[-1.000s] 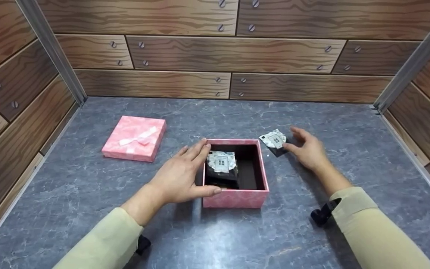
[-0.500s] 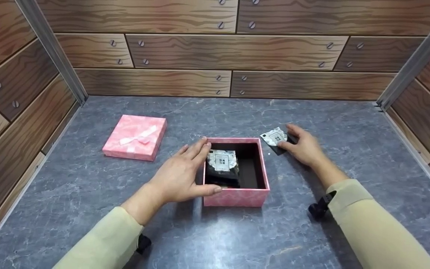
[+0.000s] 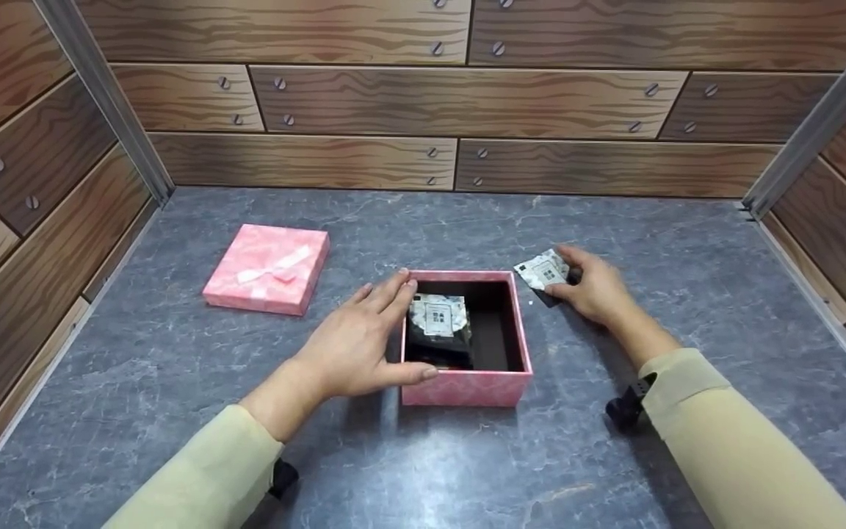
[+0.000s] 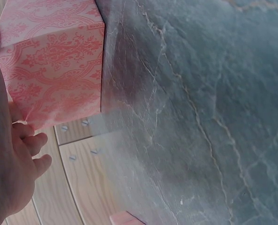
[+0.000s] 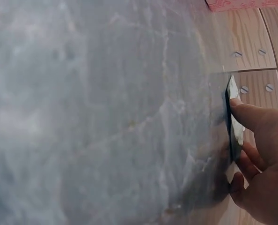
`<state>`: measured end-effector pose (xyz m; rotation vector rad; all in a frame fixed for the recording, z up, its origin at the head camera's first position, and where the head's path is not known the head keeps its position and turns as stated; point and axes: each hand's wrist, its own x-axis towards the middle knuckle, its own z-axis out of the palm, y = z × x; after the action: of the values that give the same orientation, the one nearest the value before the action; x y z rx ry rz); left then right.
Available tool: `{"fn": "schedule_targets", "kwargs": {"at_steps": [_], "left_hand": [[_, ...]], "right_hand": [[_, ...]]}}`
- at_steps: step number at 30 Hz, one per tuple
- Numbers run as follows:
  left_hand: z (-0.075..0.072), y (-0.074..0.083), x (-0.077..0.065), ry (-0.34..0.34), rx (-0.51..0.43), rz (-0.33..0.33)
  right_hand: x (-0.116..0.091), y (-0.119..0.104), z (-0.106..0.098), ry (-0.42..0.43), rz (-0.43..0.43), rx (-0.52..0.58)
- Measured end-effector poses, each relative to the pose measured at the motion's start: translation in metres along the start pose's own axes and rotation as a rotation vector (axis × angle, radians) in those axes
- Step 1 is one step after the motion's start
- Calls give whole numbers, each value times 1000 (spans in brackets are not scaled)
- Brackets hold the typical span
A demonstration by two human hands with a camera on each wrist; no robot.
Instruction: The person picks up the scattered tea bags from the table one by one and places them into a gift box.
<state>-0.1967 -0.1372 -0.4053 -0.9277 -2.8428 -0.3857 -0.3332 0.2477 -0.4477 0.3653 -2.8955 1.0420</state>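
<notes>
An open pink box [image 3: 460, 389] with a dark inside stands in the middle of the head view. My left hand [image 3: 349, 342] rests on it, thumb along the front rim and straight fingers against the left side. Inside, toward the left, lies a black sachet with a pale floral label [image 3: 438, 317]. Just right of the box, my right hand [image 3: 603, 289] pinches the edge of a similar sachet [image 3: 539, 270] between thumb and fingers. From the right wrist, this sachet [image 5: 236, 117] appears edge-on, with the thumb on its pale face. The left wrist view shows the box's patterned wall [image 4: 59, 75].
The pink box lid [image 3: 265, 268], with a ribbon bow, lies on the grey marbled table [image 3: 408, 470] at the back left. Wood-patterned panels [image 3: 460, 103] wall in the table at the back and sides.
My right hand has moved slightly left over the sachet, its thumb and fingers coming onto it. The left hand and the box have stayed in place.
</notes>
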Motion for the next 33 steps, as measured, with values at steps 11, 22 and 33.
{"fn": "schedule_targets", "kwargs": {"at_steps": [11, 22, 33], "left_hand": [[2, 0, 0, 3, -2, 0], [2, 0, 1, 5, -6, -1], [1, 0, 0, -3, -13, -11]], "right_hand": [[-5, 2, -7, -51, 35, -34], [-18, 6, -12, 35, 93, 70], [-27, -9, -25, 149, 42, 256]]}}
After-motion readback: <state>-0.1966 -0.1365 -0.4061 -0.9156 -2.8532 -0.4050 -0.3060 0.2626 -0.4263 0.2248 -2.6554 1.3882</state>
